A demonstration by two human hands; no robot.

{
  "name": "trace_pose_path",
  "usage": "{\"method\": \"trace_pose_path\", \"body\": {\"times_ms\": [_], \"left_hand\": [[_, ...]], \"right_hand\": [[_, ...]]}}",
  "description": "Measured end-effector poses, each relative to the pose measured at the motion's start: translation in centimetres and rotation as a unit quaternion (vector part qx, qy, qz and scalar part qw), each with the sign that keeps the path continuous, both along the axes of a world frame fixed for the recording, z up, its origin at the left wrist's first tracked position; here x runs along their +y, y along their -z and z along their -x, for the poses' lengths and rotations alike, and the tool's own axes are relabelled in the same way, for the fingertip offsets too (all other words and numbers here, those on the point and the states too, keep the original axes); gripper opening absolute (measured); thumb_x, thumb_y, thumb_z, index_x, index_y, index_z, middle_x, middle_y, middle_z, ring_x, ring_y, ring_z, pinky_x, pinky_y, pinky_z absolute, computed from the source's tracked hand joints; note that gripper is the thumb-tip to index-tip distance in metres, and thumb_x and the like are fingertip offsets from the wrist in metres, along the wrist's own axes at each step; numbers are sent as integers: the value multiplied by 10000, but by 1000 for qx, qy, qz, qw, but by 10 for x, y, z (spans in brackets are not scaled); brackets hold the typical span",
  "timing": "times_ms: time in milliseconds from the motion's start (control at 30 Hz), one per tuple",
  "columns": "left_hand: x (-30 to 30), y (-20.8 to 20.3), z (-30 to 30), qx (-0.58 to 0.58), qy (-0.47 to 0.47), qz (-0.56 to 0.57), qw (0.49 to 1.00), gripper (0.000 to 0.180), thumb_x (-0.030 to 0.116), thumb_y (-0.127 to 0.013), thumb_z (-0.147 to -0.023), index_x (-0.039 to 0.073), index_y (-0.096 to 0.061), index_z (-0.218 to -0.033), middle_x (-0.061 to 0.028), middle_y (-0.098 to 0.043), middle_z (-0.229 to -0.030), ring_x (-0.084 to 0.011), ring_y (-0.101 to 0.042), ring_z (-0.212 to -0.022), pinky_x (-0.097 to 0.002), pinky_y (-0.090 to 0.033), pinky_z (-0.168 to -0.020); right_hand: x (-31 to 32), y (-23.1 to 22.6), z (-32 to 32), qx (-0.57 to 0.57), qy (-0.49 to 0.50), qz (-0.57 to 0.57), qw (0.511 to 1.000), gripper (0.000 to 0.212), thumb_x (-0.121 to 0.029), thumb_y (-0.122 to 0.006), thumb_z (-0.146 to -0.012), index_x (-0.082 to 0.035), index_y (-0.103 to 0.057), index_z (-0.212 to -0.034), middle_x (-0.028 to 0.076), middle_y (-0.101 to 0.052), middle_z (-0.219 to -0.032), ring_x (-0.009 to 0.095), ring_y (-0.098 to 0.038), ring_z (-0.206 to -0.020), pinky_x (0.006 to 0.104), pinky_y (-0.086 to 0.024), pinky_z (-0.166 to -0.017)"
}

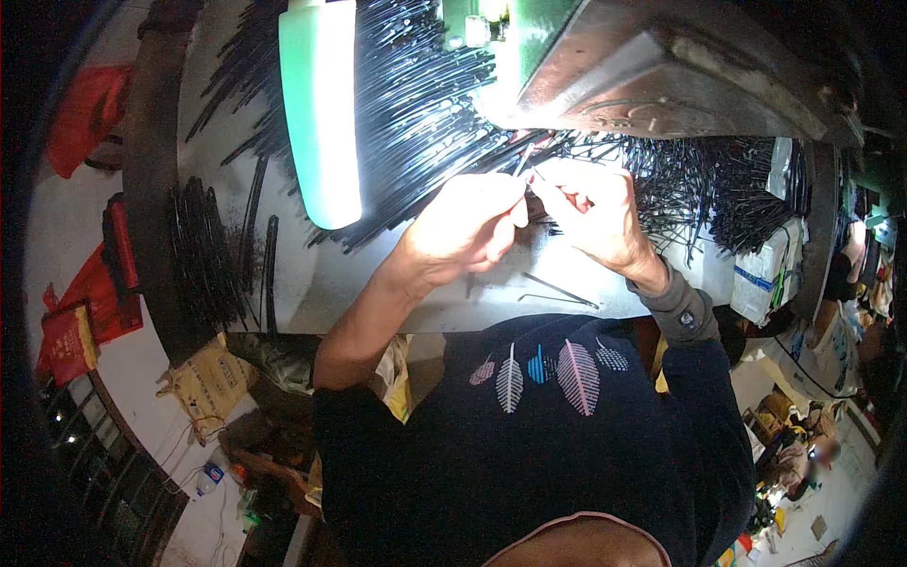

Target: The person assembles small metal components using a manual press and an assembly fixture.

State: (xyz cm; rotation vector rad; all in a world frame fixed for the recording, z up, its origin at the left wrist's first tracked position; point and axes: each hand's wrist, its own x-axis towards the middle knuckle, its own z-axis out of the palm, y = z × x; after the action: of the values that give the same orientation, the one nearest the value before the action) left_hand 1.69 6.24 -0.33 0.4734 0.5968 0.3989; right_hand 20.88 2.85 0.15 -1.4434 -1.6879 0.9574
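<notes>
My left hand and my right hand meet fingertip to fingertip under strong light, just below a machine. Both are closed in a pinch on what looks like a thin rod; glare hides its exact form. Beyond the left hand spreads a large heap of thin black rods, lying roughly side by side. More black rods form a tangled pile to the right of my right hand. Two loose rods lie on the pale worktable in front of my body.
A bright green-and-white lamp hangs over the left heap. The machine's heavy metal body stands at the upper right, close above my hands. Bundled rods lie at the table's left. A white package stands at its right edge.
</notes>
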Motion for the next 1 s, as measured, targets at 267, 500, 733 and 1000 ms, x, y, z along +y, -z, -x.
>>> {"method": "trace_pose_path", "body": {"times_ms": [267, 500, 733, 1000], "left_hand": [[14, -5, -10, 97, 33, -151, 983, 276, 261, -524, -925, 42, -584, -767, 1, -482, -468, -67, -408, -374, -201, -288, -355], [40, -26, -22, 181, 57, -193, 963, 281, 273, -508, -929, 65, -563, -747, 10, -470, -461, -60, -346, -363, -216, -254, -349], [42, -21, -23, 192, 60, -176, 964, 241, 273, -488, -940, 80, -532, -803, 9, -460, -504, -61, -359, -379, -210, -249, -334], [44, -19, -20, 149, 66, -150, 975, 237, 265, -478, -949, 72, -530, -821, 5, -465, -516, -59, -364, -388, -200, -253, -339]], "right_hand": [[7, 8, -8, 79, 32, 48, 995, 101, -90, -615, -835, -4, -665, -857, -26, -572, -610, 13, -431, -507, 207, -330, -435], [24, 0, -10, 106, 69, 56, 990, 103, -69, -600, -857, -1, -653, -913, -22, -591, -708, 21, -476, -573, 183, -365, -471], [26, -1, -8, 136, 69, 23, 988, 133, -35, -581, -866, 5, -629, -983, -7, -609, -769, 23, -519, -631, 171, -404, -516], [26, -6, -6, 125, 66, -3, 990, 127, -27, -576, -864, 15, -633, -970, 11, -625, -821, 45, -546, -691, 184, -424, -547]]}}
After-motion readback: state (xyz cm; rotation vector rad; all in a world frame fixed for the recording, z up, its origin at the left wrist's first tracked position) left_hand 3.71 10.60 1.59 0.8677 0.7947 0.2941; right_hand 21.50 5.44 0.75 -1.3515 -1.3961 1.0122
